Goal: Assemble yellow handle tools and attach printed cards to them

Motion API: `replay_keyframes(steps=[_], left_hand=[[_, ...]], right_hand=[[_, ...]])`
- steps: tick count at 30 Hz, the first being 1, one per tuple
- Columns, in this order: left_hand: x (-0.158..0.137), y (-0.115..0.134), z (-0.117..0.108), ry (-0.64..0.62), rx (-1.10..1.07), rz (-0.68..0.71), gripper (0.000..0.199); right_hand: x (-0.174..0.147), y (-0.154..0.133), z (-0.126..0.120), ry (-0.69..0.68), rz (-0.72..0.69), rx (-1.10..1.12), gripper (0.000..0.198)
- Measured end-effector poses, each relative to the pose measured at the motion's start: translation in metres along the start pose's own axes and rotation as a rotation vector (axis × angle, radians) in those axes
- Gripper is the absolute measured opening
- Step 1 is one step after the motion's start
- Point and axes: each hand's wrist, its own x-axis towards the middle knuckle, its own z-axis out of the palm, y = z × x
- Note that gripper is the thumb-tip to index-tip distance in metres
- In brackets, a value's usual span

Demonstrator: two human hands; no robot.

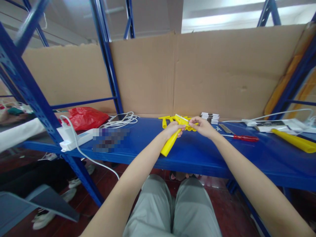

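Observation:
A yellow scraper (170, 143) with a wide head and a pale strip along its edge is held over the front of the blue table. My left hand (173, 129) is closed round its handle just below the head. At the right end of the head, the fingertips of my right hand (199, 126) are pinched together; whatever lies between them is too small to make out. Just behind my hands lie several more yellow scrapers (164, 123), partly hidden by them. A stack of small white-and-black packs (210, 117) stands behind my right hand.
A red-handled screwdriver (245, 138) and a flat metal strip (225, 128) lie to the right, with a yellow handle (295, 141) farther off. On the left are a red plastic bag (86, 118), coiled white cable (122, 120) and a power strip (80, 139). Cardboard (209, 72) walls the back.

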Motion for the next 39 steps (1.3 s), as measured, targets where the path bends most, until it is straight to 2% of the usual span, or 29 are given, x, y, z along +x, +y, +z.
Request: replay_keyframes(steps=[3,6,16,20,25,28,32,36,39], left_hand=[[-0.002,0.002,0.000,0.049,0.071,0.030,0.028],[-0.004,0.005,-0.001,0.069,0.159,0.043,0.030],[-0.012,0.014,0.000,0.101,0.305,0.132,0.028],[-0.011,0.012,-0.001,0.111,0.334,0.162,0.027],[-0.008,0.009,-0.003,0.104,0.377,0.192,0.031],[-0.007,0.009,-0.003,0.106,0.422,0.173,0.033],[-0.004,0.008,-0.003,0.114,0.458,0.162,0.034],[-0.004,0.009,-0.007,0.157,0.471,0.131,0.032],[-0.007,0.011,-0.012,0.172,0.404,0.106,0.028]], right_hand=[[0.000,-0.001,0.000,0.043,-0.142,-0.128,0.016],[0.000,-0.003,0.001,0.068,-0.227,-0.209,0.010],[-0.002,-0.008,0.010,0.103,-0.334,-0.451,0.011],[-0.003,-0.010,0.014,0.120,-0.334,-0.511,0.012],[-0.004,-0.014,0.017,0.086,-0.268,-0.617,0.012],[-0.004,-0.015,0.020,0.049,-0.224,-0.671,0.014],[-0.005,-0.015,0.022,0.004,-0.253,-0.743,0.016],[-0.005,-0.015,0.021,-0.002,-0.270,-0.792,0.015],[-0.005,-0.013,0.017,0.023,-0.256,-0.769,0.015]])
